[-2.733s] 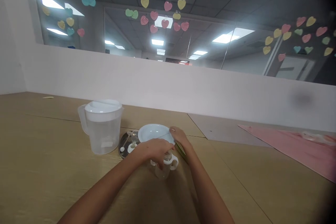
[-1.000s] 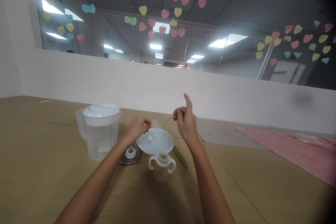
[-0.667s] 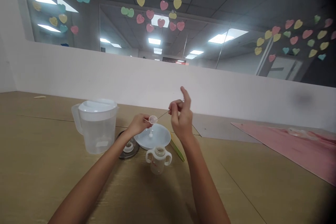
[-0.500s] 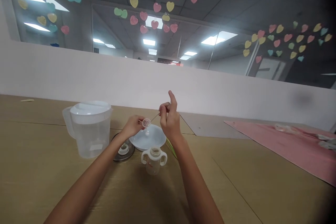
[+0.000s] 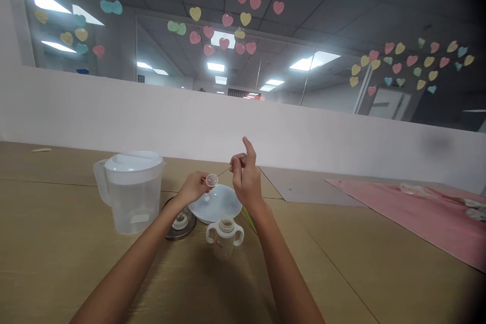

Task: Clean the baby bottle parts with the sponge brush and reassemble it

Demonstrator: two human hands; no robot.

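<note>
My left hand (image 5: 192, 188) pinches a small round translucent disc (image 5: 211, 179), likely a bottle valve. My right hand (image 5: 246, 177) holds a thin pin-like stick (image 5: 224, 171) between finger and thumb, with its index finger raised. The tip of the stick reaches toward the disc's edge. Below my hands lies a white round dish (image 5: 224, 203), and a two-handled baby bottle (image 5: 225, 240) stands uncapped nearest me. Left of the dish sits a dark round metal-rimmed lid (image 5: 170, 228) with a small white part (image 5: 179, 221) on it.
A clear plastic water pitcher (image 5: 131, 200) with a white lid stands left of my hands on the tan table (image 5: 56, 258). A green strip (image 5: 248, 217) lies partly behind the dish. A pink mat (image 5: 410, 212) lies on the right, and a low white wall (image 5: 190, 116) runs behind.
My hands have left the bottle and dish and risen above them, now holding the disc and stick together. The bottle has moved nearer me, and the dish no longer leans against the lid.
</note>
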